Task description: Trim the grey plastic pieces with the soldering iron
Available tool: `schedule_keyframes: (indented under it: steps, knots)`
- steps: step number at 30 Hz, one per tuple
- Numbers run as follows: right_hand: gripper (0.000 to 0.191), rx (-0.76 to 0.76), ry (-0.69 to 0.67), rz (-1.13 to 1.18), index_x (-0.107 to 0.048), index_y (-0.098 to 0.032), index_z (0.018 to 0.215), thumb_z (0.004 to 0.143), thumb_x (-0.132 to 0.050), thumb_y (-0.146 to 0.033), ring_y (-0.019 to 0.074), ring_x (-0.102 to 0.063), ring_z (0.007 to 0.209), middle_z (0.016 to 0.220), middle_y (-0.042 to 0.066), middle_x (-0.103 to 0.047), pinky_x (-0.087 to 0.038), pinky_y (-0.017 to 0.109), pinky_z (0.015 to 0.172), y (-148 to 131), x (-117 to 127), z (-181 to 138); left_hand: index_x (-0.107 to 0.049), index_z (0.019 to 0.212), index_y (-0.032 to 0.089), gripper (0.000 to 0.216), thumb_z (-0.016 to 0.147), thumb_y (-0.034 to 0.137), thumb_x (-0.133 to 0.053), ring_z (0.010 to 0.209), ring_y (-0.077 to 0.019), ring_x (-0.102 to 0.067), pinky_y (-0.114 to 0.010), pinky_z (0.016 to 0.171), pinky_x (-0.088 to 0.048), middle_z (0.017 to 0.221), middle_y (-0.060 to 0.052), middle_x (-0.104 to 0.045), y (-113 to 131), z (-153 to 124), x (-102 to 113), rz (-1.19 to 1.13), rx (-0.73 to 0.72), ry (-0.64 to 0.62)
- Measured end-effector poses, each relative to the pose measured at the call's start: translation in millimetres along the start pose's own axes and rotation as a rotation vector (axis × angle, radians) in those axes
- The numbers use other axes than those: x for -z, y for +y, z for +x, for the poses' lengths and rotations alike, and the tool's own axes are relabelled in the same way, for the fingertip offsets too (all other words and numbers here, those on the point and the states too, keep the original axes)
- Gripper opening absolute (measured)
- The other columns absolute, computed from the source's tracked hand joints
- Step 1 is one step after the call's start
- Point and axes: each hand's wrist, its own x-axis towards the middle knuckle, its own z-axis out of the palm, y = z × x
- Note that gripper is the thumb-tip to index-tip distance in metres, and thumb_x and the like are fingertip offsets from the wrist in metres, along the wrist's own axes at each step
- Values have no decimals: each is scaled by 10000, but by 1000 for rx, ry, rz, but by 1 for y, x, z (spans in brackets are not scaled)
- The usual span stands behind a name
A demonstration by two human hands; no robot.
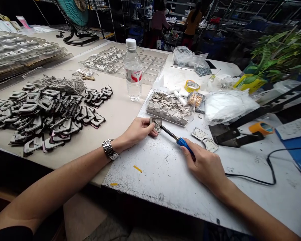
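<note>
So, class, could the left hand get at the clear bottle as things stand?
Probably not just yet: the left hand pinches a small grey part, though nothing seems to stand between that hand and the clear bottle.

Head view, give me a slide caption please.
Left hand holding a small part, right hand holding a soldering iron to it.

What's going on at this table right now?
Someone is working with both hands. The left hand holds a small grey part, and the right hand grips a blue-handled tool resembling a soldering iron, its tip at the part. Just beyond is a clear tray of grey pieces; a large pile of frame-like parts lies to the left.
</note>
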Motion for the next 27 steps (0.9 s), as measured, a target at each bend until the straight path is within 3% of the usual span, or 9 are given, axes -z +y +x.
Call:
schedule_keyframes:
  steps: [7,17,27]
  knots:
    - [463,-17,-3,-15,-703,-201,1486,1169,-475,-450,264,-806,825,1219,108,-846,-459,348,556,-2,0,2,-720,814,151,275,1048,297,-709,753,-227,-828,-386,776,-696,833,-134,-839,2,-3,-2,18,-11,32]
    - [417,-28,25,43,-721,-210,1427,1168,-476,-427,257,-818,893,1251,74,-843,-511,337,606,0,-1,0,-710,808,136,253,1032,240,-765,822,-233,-847,-352,792,-702,864,-153,-842,11,-3,-6,-121,148,206]
    - [430,-30,-12,-26,-701,-200,1464,1175,-478,-426,242,-801,841,1258,78,-838,-465,331,565,-4,0,0,-722,785,141,300,1073,210,-676,673,-194,-807,-304,664,-657,808,-138,-836,14,-3,-8,3,145,220]
